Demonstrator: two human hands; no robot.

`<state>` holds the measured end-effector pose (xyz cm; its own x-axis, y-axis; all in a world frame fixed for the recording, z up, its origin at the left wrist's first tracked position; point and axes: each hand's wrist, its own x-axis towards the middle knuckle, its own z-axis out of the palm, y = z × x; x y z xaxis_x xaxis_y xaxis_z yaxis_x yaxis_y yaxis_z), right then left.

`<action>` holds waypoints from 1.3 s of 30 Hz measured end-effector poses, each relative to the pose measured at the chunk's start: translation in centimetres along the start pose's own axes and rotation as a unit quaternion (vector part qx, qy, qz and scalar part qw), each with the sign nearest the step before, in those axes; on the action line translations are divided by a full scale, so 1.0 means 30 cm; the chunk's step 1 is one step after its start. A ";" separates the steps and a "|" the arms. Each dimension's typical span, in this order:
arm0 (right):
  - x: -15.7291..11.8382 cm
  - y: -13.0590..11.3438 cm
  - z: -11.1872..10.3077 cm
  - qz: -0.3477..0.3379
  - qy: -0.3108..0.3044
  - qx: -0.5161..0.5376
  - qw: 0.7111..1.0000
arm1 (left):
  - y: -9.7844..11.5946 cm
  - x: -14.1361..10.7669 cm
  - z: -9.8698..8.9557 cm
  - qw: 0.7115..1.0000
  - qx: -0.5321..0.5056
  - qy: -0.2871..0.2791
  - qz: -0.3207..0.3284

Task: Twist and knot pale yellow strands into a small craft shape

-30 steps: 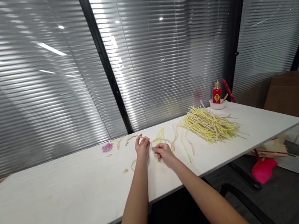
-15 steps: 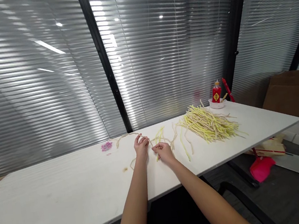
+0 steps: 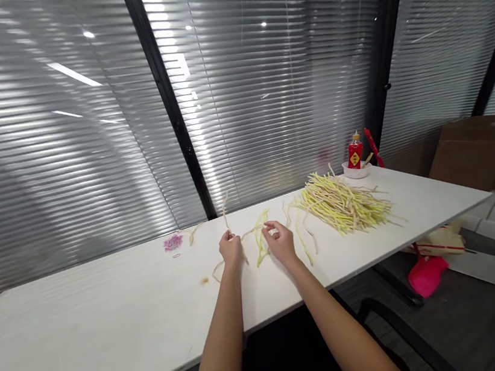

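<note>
My left hand (image 3: pixel 231 248) is closed on a pale long bean (image 3: pixel 225 213), whose upper part stands up above the fist. A short end of it shows below the fingers. My right hand (image 3: pixel 281 242) is a little to the right, its fingers bent but apart, and I see nothing gripped in it. Beneath and between the hands, several loose yellow-green long beans (image 3: pixel 260 248) lie on the white table (image 3: pixel 109 313). A large heap of long beans (image 3: pixel 345 203) lies further right. One pale bean (image 3: pixel 194 234) rests left of my left hand, near the back edge.
A small pile of pink and purple bands (image 3: pixel 173 242) lies at the back left, with a single pink loop (image 3: pixel 176 256) in front. At the far right stands a red bottle (image 3: pixel 355 153) in a white bowl (image 3: pixel 357 171). Blinds (image 3: pixel 264 104) rise behind the table.
The pale bean stretched between both hands now stands up from my left fist. My right hand has let go and moved slightly right, with its fingers apart.
</note>
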<state>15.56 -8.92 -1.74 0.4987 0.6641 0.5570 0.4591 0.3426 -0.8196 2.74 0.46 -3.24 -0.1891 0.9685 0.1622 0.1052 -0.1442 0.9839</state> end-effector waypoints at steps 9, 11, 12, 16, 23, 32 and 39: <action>0.114 0.197 -0.155 0.046 -0.079 -0.330 0.940 | -0.008 -0.029 0.023 0.983 0.026 -0.035 0.179; 0.098 0.210 -0.153 0.028 -0.104 -0.358 0.928 | -0.005 -0.042 0.034 0.980 -0.023 -0.074 0.185; 0.091 0.208 -0.150 0.023 -0.113 -0.367 0.923 | -0.001 -0.050 0.039 0.977 -0.041 -0.097 0.186; 0.077 0.177 -0.144 -0.001 -0.133 -0.367 0.921 | 0.020 -0.093 0.056 0.954 -0.025 -0.189 0.231; 0.054 0.125 -0.117 -0.109 -0.150 -0.309 0.933 | 0.031 -0.127 0.066 0.921 0.030 -0.297 0.250; 0.058 0.074 -0.101 -0.145 -0.140 -0.174 0.964 | 0.017 -0.103 0.084 0.938 -0.054 -0.287 0.188; 0.058 0.072 -0.099 -0.128 -0.094 -0.148 0.976 | 0.034 -0.099 0.083 0.938 -0.182 -0.284 0.078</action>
<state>19.60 -8.98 -2.15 0.2085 0.7022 0.6807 0.7566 0.3252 -0.5673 5.83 -2.07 -2.91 0.3620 0.8673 0.3415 -0.2706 -0.2528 0.9289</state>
